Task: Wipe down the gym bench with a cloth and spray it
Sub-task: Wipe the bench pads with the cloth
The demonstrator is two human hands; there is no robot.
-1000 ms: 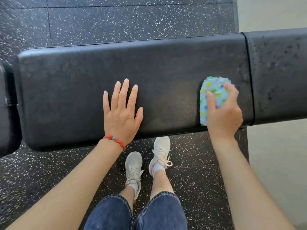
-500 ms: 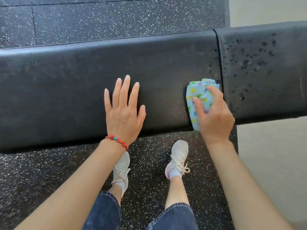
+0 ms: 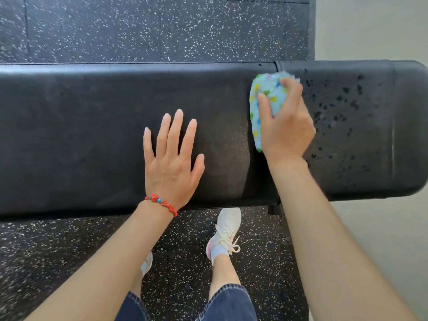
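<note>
right hand (image 3: 286,126) gripping cloth (image 3: 261,100), bench (image 3: 92,126)

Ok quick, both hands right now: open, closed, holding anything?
Left hand: open, fingers straight, flat on the bench.
Right hand: closed on the cloth, pressing it to the bench.

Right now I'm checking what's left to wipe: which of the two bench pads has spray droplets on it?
The right-hand pad, beyond the cloth; the long left pad looks dry.
</note>
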